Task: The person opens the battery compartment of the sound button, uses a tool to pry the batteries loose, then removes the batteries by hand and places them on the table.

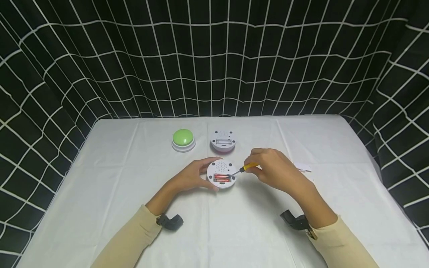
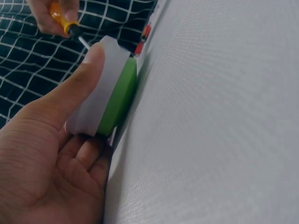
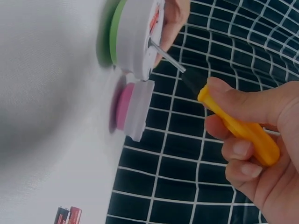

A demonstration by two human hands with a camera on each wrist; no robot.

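Observation:
A round white push button (image 1: 221,163) with a green dome (image 2: 120,95) lies dome down, its underside facing up. Two red batteries (image 1: 222,178) fill the open compartment in that underside. My left hand (image 1: 192,175) grips the button by its rim, thumb on the near side and fingers around the far side. In my right hand (image 1: 273,169) is a screwdriver (image 3: 243,128) with a yellow handle, pinched between thumb and fingers. Its metal shaft (image 3: 168,56) slants down to the right end of the battery compartment, where the tip touches or nearly touches.
Behind the held button stands an upturned pink button (image 3: 124,106) whose battery compartment (image 1: 223,142) is bare. To its left a green button (image 1: 183,137) sits dome up. Loose batteries (image 3: 68,216) lie on the white tablecloth (image 1: 134,223), to the right. A black gridded curtain (image 1: 214,67) surrounds the table.

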